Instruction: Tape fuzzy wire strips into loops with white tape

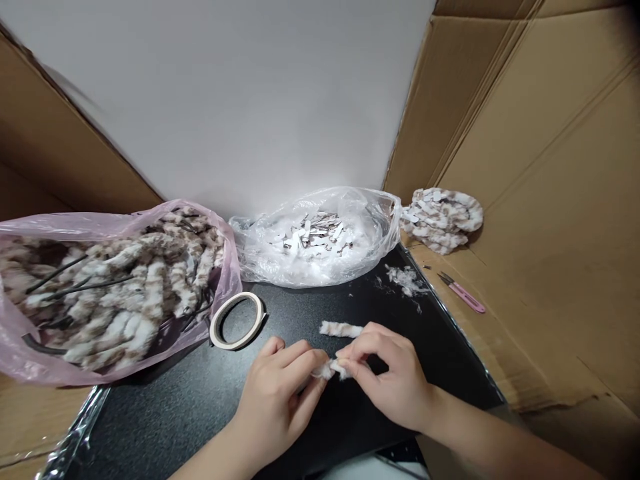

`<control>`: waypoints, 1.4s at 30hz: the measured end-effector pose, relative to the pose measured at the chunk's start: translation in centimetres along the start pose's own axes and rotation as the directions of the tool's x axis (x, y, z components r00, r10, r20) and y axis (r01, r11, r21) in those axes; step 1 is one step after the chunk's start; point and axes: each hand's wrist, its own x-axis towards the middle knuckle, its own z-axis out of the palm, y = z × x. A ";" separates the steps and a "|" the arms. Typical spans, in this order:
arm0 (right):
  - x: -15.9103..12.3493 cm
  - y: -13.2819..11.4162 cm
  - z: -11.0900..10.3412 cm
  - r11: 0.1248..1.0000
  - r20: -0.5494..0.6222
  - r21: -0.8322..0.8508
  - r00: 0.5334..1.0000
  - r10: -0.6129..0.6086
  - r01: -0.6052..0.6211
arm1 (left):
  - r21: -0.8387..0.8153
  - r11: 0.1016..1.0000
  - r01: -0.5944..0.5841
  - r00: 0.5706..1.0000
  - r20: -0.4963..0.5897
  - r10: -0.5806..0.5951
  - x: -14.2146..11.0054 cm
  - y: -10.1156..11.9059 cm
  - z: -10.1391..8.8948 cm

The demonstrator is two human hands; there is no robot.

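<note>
Over the black tabletop, my left hand (285, 393) and my right hand (393, 373) meet with their fingertips almost together. Both are closed in a pinch on a small white-and-beige faux fur strip (330, 369). Its ends vanish between my fingers. Another stretch of fluffy strip (340, 329) sticks out behind my right fingers; whether it is the same piece, I cannot tell. A roll of white tape (216, 328) lies to the left of my hands, its loose end lifted at the right side.
At left, a pink plastic bag (227, 247) holds fur strips and black cords. A clear plastic bag (255, 267) with white tags stands behind. To the right are fluff scraps (406, 280), pink thread snips (467, 296) and a fur bundle (443, 220). Cardboard walls (550, 167) flank the table.
</note>
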 end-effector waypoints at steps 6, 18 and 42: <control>0.1 -0.1 -0.7 0.956 0.172 0.148 0.958 0.228 -0.254 | -0.012 0.999 0.048 0.999 0.001 -0.048 0.3 0.2 -0.2; 0.2 0.6 1.3 0.952 0.081 -0.288 0.993 -0.082 0.102 | -0.566 0.564 0.601 0.799 0.435 -0.415 2.5 -1.7 -0.4; 4.5 2.5 4.2 0.726 0.102 0.501 0.865 0.492 -0.472 | -0.853 0.275 0.444 0.819 0.262 -0.511 1.9 -2.9 2.4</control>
